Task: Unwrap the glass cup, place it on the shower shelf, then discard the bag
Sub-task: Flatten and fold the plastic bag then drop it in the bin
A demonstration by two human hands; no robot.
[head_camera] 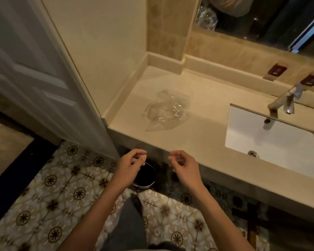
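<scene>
The person stands at the counter (198, 98), both hands held over a round bin (145, 176) on the floor. The left hand (130, 164) and right hand (183, 164) have fingers curled as if pinching something thin between them; a faint clear film may stretch there, but I cannot tell for certain. A crumpled clear bag (168, 111) lies on the counter, left of the sink (272, 134). No cup or shower shelf is visible, so placement cannot be confirmed. Judgement: unwrapping appears finished; the bag on the counter remains to be discarded.
</scene>
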